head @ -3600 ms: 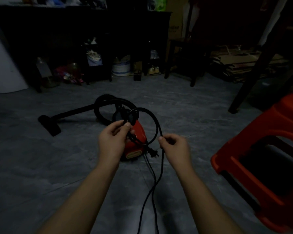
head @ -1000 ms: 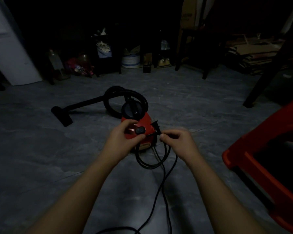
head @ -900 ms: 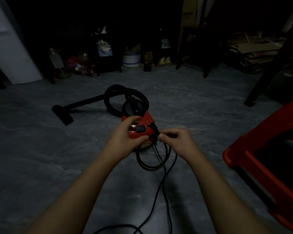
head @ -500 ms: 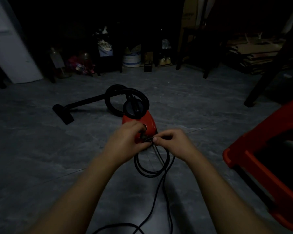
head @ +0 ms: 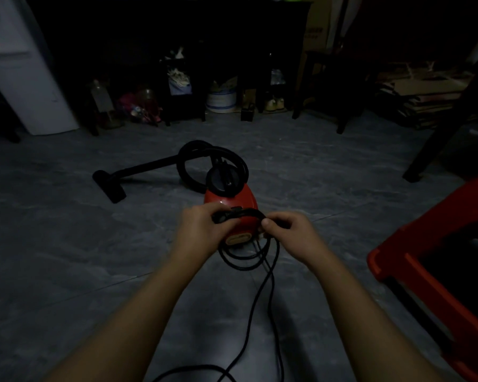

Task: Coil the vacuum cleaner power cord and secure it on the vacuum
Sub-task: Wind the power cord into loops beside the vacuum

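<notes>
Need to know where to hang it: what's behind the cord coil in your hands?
Red vacuum body sits behind the cord coil, black hose looped farther back. Left hand and right hand cover parts of its front; any hook there is hidden.

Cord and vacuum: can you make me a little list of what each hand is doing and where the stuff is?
left hand: grips the top of the coil
right hand: pinches the loops
cord: a few loops hang between the hands; the rest trails on the floor
vacuum: red, on the floor just beyond the hands
hose: curled behind the vacuum
nozzle: far left
stool: red, right
coil on vacuum: not yet
</notes>
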The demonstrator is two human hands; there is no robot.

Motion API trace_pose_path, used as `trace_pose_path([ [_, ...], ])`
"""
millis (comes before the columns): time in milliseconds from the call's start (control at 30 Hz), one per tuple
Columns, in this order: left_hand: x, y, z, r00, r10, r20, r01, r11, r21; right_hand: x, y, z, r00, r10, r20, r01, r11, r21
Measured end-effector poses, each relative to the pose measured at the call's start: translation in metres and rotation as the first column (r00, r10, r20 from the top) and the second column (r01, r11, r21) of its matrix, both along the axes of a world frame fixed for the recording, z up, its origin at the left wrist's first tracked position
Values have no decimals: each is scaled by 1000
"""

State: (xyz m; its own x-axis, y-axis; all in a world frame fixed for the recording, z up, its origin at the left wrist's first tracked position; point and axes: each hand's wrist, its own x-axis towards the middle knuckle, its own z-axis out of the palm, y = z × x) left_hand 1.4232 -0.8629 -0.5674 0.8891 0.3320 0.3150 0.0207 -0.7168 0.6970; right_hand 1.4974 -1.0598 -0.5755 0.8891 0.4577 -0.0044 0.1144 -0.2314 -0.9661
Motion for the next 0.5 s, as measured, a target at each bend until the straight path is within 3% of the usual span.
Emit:
trace_pose_path([
  [100,1,-2,1,996,86,8,-82,975,-206,1,-2,0,998,-58,-15,59,998,29],
  [200,2,-5,0,990,134,32,-119,950,-288,2,1,-1,992,-122,-31,124,989,79],
  [333,4,-12,-2,995,102,21,-92,958,-271,4,2,-4,982,-188,-8,188,979,81],
  [500,5,-2,-13,994,43,-101,-53,994,-97,5,2,-6,979,-173,105,173,985,9],
])
